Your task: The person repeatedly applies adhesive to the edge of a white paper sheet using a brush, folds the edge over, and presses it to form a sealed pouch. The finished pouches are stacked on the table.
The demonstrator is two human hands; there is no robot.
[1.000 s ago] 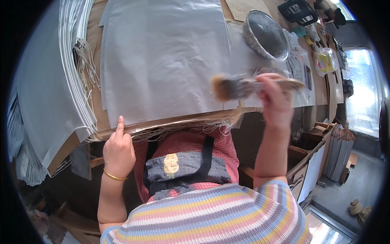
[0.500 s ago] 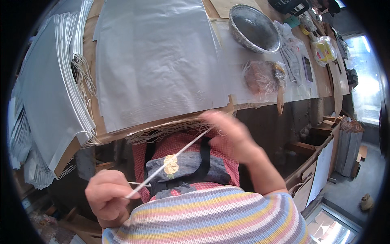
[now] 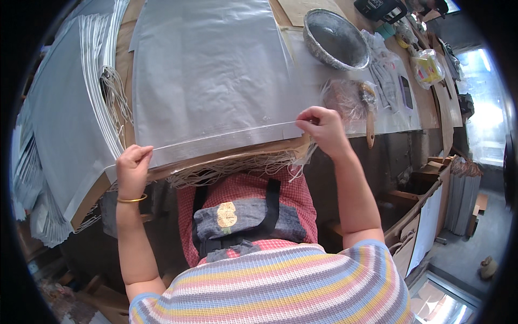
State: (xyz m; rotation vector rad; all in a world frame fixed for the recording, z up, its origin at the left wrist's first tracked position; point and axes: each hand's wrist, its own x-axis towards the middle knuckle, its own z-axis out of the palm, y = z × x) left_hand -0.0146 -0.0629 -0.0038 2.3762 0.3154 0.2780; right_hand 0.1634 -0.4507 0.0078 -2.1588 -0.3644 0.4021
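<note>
A thin white string (image 3: pixel 226 133) runs taut across the near end of a large grey sheet (image 3: pixel 210 65) on the table. My left hand (image 3: pixel 133 168) pinches one end beside the sheet's near left corner; a yellow bangle circles that wrist. At the near right corner, my right hand (image 3: pixel 326 129) grips the other end between thumb and fingers. From the table's front edge hangs a bundle of loose strings (image 3: pixel 226 168), just above my lap. Whether the string lies on the sheet or slightly above it, I cannot tell.
Left of the sheet lies a stack of grey sheets (image 3: pixel 70 102) with white corded edges. A bowl (image 3: pixel 337 40) stands at the back right, near a wooden-handled brush (image 3: pixel 370 127) and a plastic-wrapped brown lump (image 3: pixel 342 97). A dark phone (image 3: pixel 406 92) lies farther right.
Both hands have moved forward from over my lap to the table's near edge. The string, slanted before, now stretches nearly level across the grey sheet.
</note>
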